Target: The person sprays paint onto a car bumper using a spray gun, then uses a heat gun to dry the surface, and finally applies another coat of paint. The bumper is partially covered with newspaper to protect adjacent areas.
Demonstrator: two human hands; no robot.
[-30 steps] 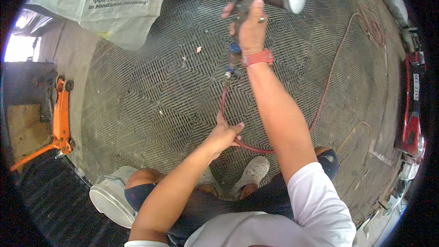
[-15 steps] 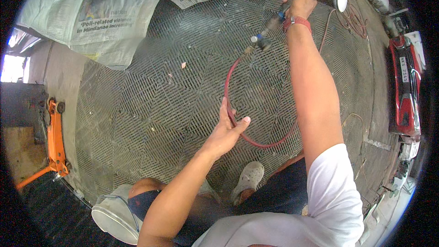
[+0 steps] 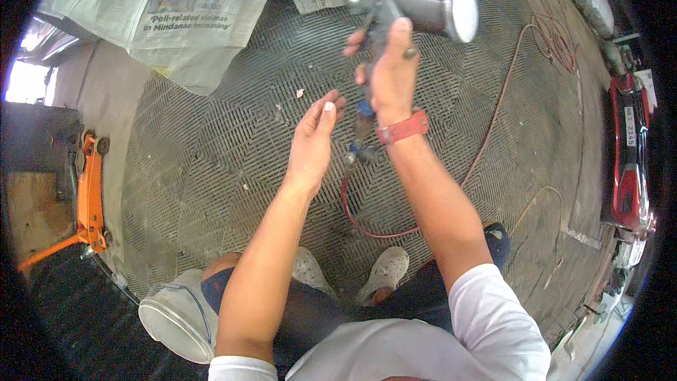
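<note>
My right hand (image 3: 393, 77), with a red watch on the wrist, is wrapped round the grip of a spray gun (image 3: 383, 17). The gun is tilted, and its dark cup (image 3: 427, 8) with a white lid points right. Below the grip hang a blue-ringed fitting (image 3: 364, 109) and a small valve (image 3: 363, 152), from which a red air hose (image 3: 352, 217) loops toward my legs. My left hand (image 3: 312, 134) is raised beside the gun, fingers loosely stretched, touching neither gun nor hose. Part of the hose is hidden behind my right forearm.
Newspaper sheets (image 3: 190, 25) hang at the upper left over the ribbed floor mat (image 3: 240, 148). An orange floor jack (image 3: 89, 190) and a white bucket (image 3: 173, 324) stand on the left. More hose (image 3: 553, 39) lies coiled at the far right, near a red car part (image 3: 626, 152).
My right hand has brought the spray gun left and nearer to me. My left hand has let go of the hose and moved up and left; the hose loop has dropped and tightened.
</note>
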